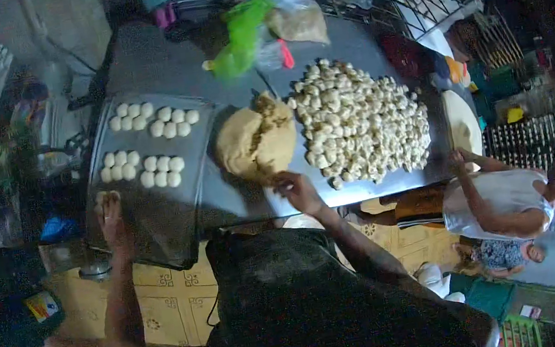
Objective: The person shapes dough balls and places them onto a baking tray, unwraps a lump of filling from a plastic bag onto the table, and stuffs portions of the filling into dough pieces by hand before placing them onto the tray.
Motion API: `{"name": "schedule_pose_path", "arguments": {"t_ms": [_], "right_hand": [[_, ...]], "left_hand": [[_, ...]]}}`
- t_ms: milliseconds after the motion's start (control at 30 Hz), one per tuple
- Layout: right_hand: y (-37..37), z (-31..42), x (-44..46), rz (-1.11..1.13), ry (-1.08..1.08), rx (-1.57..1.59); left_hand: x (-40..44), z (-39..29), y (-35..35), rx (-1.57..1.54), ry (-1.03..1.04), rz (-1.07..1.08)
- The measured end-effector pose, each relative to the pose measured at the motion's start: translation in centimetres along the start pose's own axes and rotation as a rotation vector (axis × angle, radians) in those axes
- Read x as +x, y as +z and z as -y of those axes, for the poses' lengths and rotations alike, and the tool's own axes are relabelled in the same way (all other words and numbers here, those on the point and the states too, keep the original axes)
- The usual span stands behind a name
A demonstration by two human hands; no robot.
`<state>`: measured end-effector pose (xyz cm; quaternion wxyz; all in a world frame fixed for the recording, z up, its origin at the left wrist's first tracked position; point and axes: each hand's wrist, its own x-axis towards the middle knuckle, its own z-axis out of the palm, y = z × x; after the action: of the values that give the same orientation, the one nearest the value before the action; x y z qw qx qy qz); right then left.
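My left hand is over the lower left of a dark tray, its fingers closed round a small dough ball that is mostly hidden. Four groups of white dough balls lie farther up this tray. At the near edge of a large tan, crumbly mound, my right hand pinches a bit of the tan mass. Right of the mound spreads a big heap of small pale pieces.
Green and clear plastic bags lie at the table's back. A person in a white top stands at the right end beside a pale dough mass. Another person is farther off. Racks stand right; a tray of balls is lower left.
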<state>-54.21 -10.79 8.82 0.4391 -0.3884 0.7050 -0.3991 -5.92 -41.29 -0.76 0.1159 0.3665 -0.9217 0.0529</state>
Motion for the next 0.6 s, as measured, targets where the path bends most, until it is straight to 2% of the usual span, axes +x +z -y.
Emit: {"name": "schedule_pose_path", "arguments": {"t_ms": [67, 133, 167, 200, 267, 300, 333, 367, 433, 467, 533, 567, 600], "right_hand": [[-3.9, -1.4, 0.6, -0.259, -0.191, -0.342], [-8.0, -6.3, 2.0, -0.427, -0.317, -0.661], [-9.2, -5.6, 1.6, -0.430, -0.310, -0.644], [-10.5, -5.0, 0.8, -0.446, -0.367, -0.731], [-12.6, -3.2, -0.3, -0.466, -0.489, -0.914], [-13.2, -3.7, -0.1, -0.459, -0.493, -0.903], [-13.4, -4.3, 0.1, -0.455, -0.533, -0.915], [-13.3, -5.0, 0.0, -0.452, -0.568, -0.926], [-13.0, -5.4, -0.2, -0.450, -0.604, -0.931], [-13.0, -4.8, -0.4, -0.398, -0.521, -0.771], [-12.5, -3.6, -0.7, -0.294, -0.355, -0.462], [-11.5, -4.6, -0.7, -0.298, -0.355, -0.462], [-9.8, -6.3, -0.7, -0.114, -0.332, -0.303]], "left_hand": [[0.3, -1.4, -0.7, 0.135, 0.019, 0.035], [0.9, -3.5, -2.9, -0.065, -0.052, -0.254], [1.0, -4.6, -3.5, -0.168, -0.081, -0.392], [0.7, -7.1, -3.2, -0.160, -0.071, -0.381], [-2.3, -13.8, 2.0, 0.953, -0.017, -0.052], [-2.3, -17.5, 2.0, 1.503, 0.012, 0.139], [-2.2, -18.3, 0.6, 1.514, 0.013, 0.149], [1.4, -25.5, -1.5, 0.822, -0.185, 0.197], [3.6, -36.1, -6.7, -0.590, -0.500, 0.222], [4.7, -36.5, -8.8, -1.307, -0.611, 0.200], [6.7, -38.9, -8.0, -1.239, -0.354, 0.184], [7.1, -40.2, -6.3, -1.238, -0.350, 0.185], [7.7, -41.5, -4.6, -1.269, -0.208, 0.136]]}}
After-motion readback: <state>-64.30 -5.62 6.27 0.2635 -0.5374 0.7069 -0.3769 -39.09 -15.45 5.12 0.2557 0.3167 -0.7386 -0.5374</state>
